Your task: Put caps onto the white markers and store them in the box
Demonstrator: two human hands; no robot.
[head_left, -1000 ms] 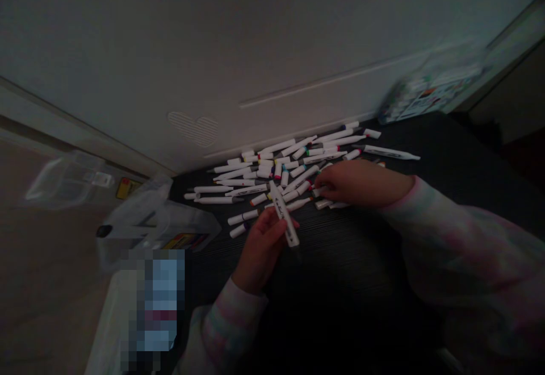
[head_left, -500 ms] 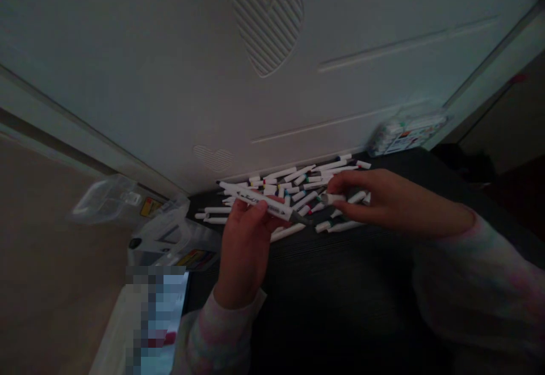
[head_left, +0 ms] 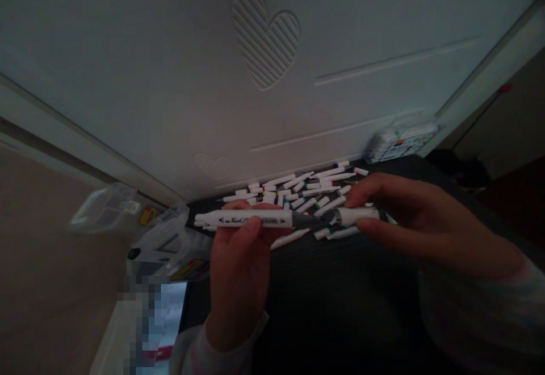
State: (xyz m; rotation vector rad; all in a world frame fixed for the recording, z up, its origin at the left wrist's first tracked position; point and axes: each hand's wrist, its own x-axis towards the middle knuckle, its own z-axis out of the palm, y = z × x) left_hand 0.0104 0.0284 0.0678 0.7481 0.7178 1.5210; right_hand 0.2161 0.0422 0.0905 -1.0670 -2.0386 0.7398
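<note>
My left hand (head_left: 238, 261) is closed round a white marker (head_left: 247, 219), held level in front of me with its dark tip pointing right. My right hand (head_left: 409, 221) pinches a white marker cap (head_left: 357, 215) just to the right of that tip, nearly in line with it. Behind both hands a heap of several white markers and caps (head_left: 298, 187) with coloured bands lies on the dark table (head_left: 340, 284), against the wall.
A pale wall panel (head_left: 264, 40) with embossed hearts rises right behind the table. Clear plastic cases (head_left: 170, 244) sit at the table's left edge. A clear box of markers (head_left: 402, 139) stands at the back right.
My left hand has lifted the marker from tilted to level and closer to me. My right hand left the heap with a cap and brought it up to the marker's tip.
</note>
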